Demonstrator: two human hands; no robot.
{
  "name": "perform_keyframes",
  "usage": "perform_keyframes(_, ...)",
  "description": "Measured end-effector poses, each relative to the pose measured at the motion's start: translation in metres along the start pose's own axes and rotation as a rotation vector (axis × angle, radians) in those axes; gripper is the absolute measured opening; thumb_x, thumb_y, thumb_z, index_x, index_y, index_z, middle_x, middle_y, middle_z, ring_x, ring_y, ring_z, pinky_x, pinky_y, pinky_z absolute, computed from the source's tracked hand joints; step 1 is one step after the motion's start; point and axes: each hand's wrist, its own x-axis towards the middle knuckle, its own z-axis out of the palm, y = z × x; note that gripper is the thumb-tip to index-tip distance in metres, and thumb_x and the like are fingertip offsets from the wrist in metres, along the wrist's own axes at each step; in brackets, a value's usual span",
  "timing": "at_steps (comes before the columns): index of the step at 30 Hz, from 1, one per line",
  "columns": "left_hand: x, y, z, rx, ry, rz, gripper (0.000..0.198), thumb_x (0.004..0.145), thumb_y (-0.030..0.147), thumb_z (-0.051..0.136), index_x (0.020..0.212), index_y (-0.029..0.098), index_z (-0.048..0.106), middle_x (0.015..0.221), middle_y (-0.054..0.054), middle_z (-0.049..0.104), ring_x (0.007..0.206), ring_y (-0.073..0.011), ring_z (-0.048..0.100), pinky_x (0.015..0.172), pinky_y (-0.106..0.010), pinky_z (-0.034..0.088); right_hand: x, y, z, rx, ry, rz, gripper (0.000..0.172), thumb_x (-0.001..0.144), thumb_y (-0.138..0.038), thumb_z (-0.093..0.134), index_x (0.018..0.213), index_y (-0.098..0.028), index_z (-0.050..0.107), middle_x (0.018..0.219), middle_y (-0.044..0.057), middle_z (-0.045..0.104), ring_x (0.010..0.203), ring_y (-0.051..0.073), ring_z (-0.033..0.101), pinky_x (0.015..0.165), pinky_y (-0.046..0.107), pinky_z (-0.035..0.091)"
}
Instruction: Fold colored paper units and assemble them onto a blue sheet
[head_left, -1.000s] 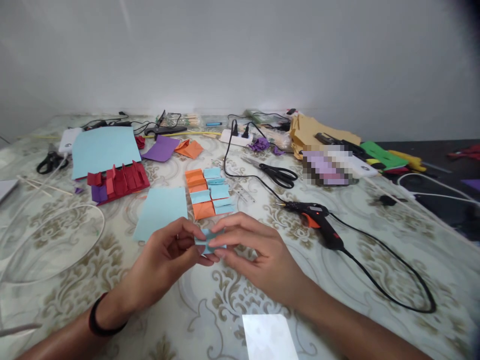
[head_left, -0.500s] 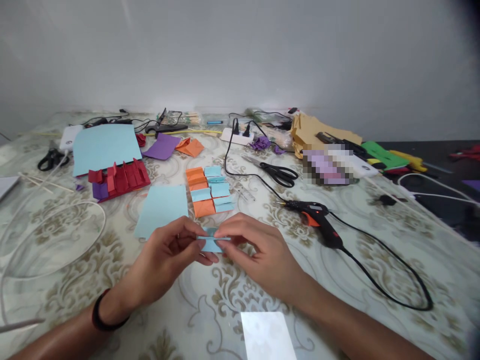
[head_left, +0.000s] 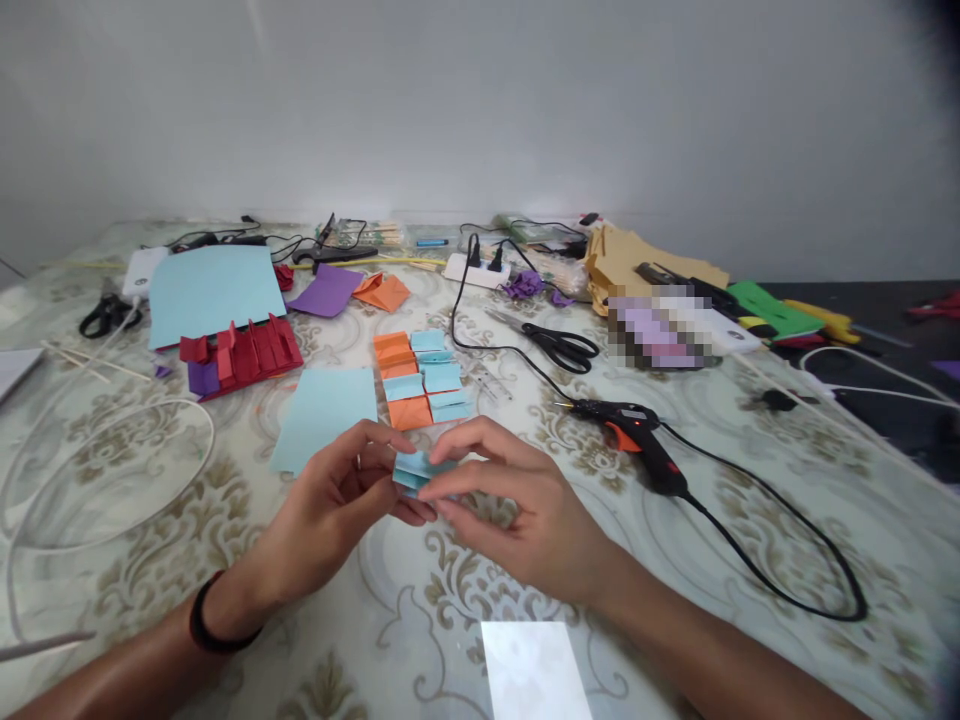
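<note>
- The folded blue paper (head_left: pixel 418 470) sits pinched between both hands just above the table (head_left: pixel 750 450), in front of the person and near the blue sheet (head_left: pixel 324 415).
- The left hand (head_left: pixel 330 515) grips its left edge, thumb on top and fingers curled beneath; the right hand (head_left: pixel 517 510) clamps the right side between thumb and forefinger, the other fingers loosely bent.
- The paper looks very light, thin and limp where unfolded, stiffer along its creases; it probably crushes or tears under a hard squeeze, so a fingertip hold on the folded edges suits it best.
- Its surface is matte and should not slip; how many layers it has is hard to tell, since the fingers hide much of it.
- Beyond it lie folded orange and blue pieces (head_left: pixel 420 380) in a tidy cluster, flat with sharp pleats.
- Further left is a row of red folded pieces (head_left: pixel 244 352), and behind that a large blue sheet (head_left: pixel 214 292).
- A glue gun (head_left: pixel 634 435), hard plastic in black and orange, rests to the right, its cord looping across the table.
- Black-handled scissors (head_left: pixel 555 345) lie behind it.
- The table has a glossy cover with a pale floral pattern.
</note>
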Motion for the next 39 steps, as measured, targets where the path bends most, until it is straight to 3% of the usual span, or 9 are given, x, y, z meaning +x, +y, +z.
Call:
perform_keyframes(2,0.0001,-0.0002,-0.0008,0.016,0.006,0.009,0.019,0.097,0.013,0.063,0.114,0.022,0.063,0.094,0.002,0.077,0.078,-0.0121,0.079,0.077,-0.024,0.065,-0.0001,0.0001,0.0001,0.01,-0.017,0.011,0.024,0.092,-0.006,0.066,0.101,-0.024,0.079,0.109,0.007,0.065,0.105,0.019,0.069,0.087,0.035,0.061)
perform_keyframes(14,-0.0047,0.0018,-0.001,0.052,-0.031,-0.019,0.019,0.099,0.026,0.068,0.116,0.022,0.061,0.095,-0.001,0.077,0.088,-0.0167,0.078,0.085,-0.032,0.063,-0.0009,0.0022,0.0009,0.0,-0.013,0.083,0.021,0.09,-0.004,0.067,0.1,-0.02,0.077,0.108,0.008,0.064,0.099,0.018,0.068,0.07,0.026,0.059)
perform_keyframes(17,-0.0024,-0.0004,-0.0004,0.073,0.004,-0.024,0.022,0.097,0.028,0.071,0.116,0.022,0.06,0.083,0.002,0.075,0.084,-0.0167,0.079,0.083,-0.031,0.064,-0.0014,0.0023,0.0023,0.017,-0.015,0.1,0.022,0.09,-0.005,0.067,0.102,-0.022,0.076,0.109,0.007,0.064,0.099,0.018,0.068,0.07,0.026,0.059)
perform_keyframes(21,-0.0014,-0.0019,0.0001,0.06,0.037,-0.011,0.017,0.099,0.026,0.069,0.112,0.02,0.06,0.08,0.001,0.078,0.079,-0.0155,0.079,0.08,-0.029,0.066,-0.0022,0.0022,0.0045,0.162,0.029,0.252,0.04,0.09,-0.01,0.069,0.124,-0.031,0.068,0.122,0.006,0.06,0.106,0.018,0.066,0.077,0.028,0.061)
perform_keyframes(24,-0.0016,-0.0008,-0.0011,0.064,0.045,-0.011,0.025,0.099,0.023,0.068,0.121,0.022,0.057,0.085,0.0,0.081,0.08,-0.0152,0.079,0.079,-0.027,0.066,-0.0014,0.0026,0.0051,0.324,0.039,0.458,0.049,0.09,-0.019,0.072,0.136,-0.032,0.058,0.117,0.005,0.062,0.095,0.016,0.067,0.079,0.031,0.06)
perform_keyframes(27,-0.001,0.0002,-0.0025,0.089,0.049,-0.039,0.035,0.098,0.022,0.068,0.13,0.023,0.055,0.088,-0.001,0.082,0.082,-0.0162,0.08,0.082,-0.029,0.066,-0.0001,0.0034,0.0055,0.436,-0.026,0.607,0.038,0.091,-0.028,0.073,0.127,-0.025,0.063,0.094,0.0,0.064,0.078,0.015,0.067,0.073,0.032,0.058)
perform_keyframes(30,0.001,-0.0003,-0.0038,0.161,0.036,-0.134,0.027,0.095,0.021,0.069,0.122,0.019,0.064,0.09,-0.003,0.082,0.087,-0.0189,0.08,0.085,-0.032,0.065,0.0005,0.0035,0.0059,0.457,-0.033,0.648,0.03,0.089,-0.029,0.074,0.118,-0.023,0.066,0.078,-0.005,0.059,0.067,0.013,0.066,0.067,0.03,0.054)
perform_keyframes(35,0.0031,-0.0029,-0.0069,0.287,0.006,-0.141,0.01,0.094,0.023,0.069,0.097,0.015,0.076,0.09,-0.006,0.083,0.085,-0.0192,0.08,0.081,-0.029,0.065,0.0017,0.0038,0.0056,0.46,-0.006,0.642,0.027,0.085,-0.024,0.076,0.11,-0.022,0.068,0.074,-0.007,0.058,0.063,0.012,0.068,0.065,0.028,0.052)
perform_keyframes(39,0.0015,-0.0035,-0.005,0.201,0.052,-0.062,0.019,0.094,0.025,0.072,0.111,0.019,0.065,0.088,-0.003,0.082,0.08,-0.0185,0.08,0.079,-0.031,0.066,0.0014,0.0036,0.0071,0.438,-0.041,0.655,0.015,0.087,-0.029,0.075,0.096,-0.02,0.066,0.069,-0.005,0.061,0.064,0.014,0.067,0.064,0.028,0.052)
